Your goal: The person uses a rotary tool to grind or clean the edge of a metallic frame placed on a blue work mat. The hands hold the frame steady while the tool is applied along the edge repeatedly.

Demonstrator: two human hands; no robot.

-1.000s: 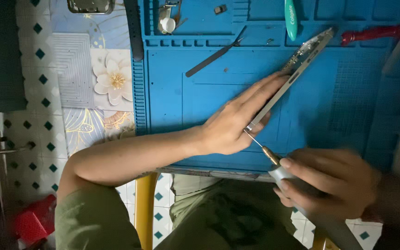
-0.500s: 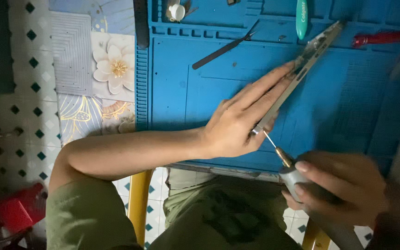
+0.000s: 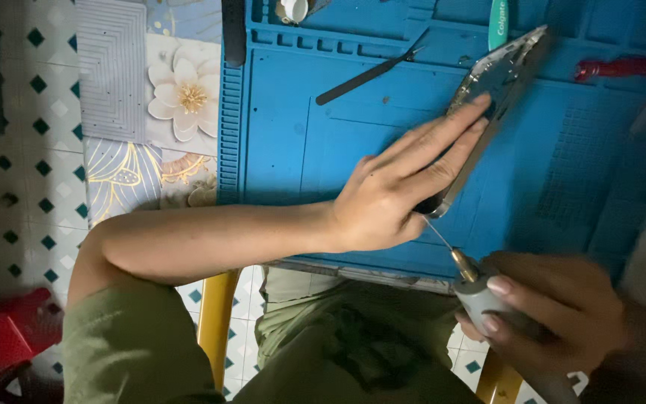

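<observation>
The blue mat [image 3: 353, 150] covers most of the desk [image 3: 151, 112] and serves as the landmark here; a flower-patterned cloth lies just left of it. On the mat's middle, running up toward its top right, lies the phone [image 3: 499, 82], tilted on edge with its metal frame showing. The left hand [image 3: 405, 187] lies flat along the phone's lower half, fingers stretched up its side and pressing it to the mat, so this grip is a flat hold rather than a pinch. At the mat's near edge the right hand [image 3: 555, 314] is wrapped around a grey screwdriver [image 3: 480, 288], whose thin bit reaches up to the phone's bottom corner, just under the left palm. To do this well, the bit should probably sit square in the screw head, in line with the screw, with light downward pressure and slow turns so it does not slip and scar the frame; the left hand should keep the phone from rocking. Black tweezers [image 3: 371, 71] lie near the mat's top, well apart from the hands, and a red tool [image 3: 622, 69] rests at its top right.
</observation>
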